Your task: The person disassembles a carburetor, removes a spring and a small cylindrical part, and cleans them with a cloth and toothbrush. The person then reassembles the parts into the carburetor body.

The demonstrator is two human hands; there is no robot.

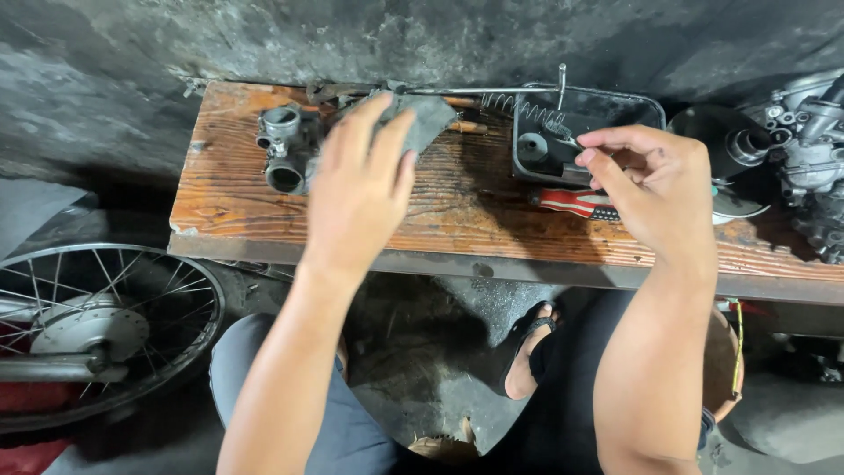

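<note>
My left hand [360, 180] is stretched out flat over the wooden bench [229, 211], fingers apart, fingertips on the edge of a grey cloth [429, 116]. Just left of it lies a grey metal carburetor body [286, 149]. My right hand [655, 176] hovers at the near edge of a black rectangular tray [607, 93], thumb and forefinger pinched on a small thin metal part [563, 134]. A red-handled screwdriver [570, 202] lies on the bench under that hand.
A coil spring on a rod [523, 107] lies along the bench's back edge. Engine parts [809, 141] and a black round piece [730, 141] crowd the right end. A spoked wheel [97, 325] lies on the floor at left. My sandalled foot [527, 352] is below the bench.
</note>
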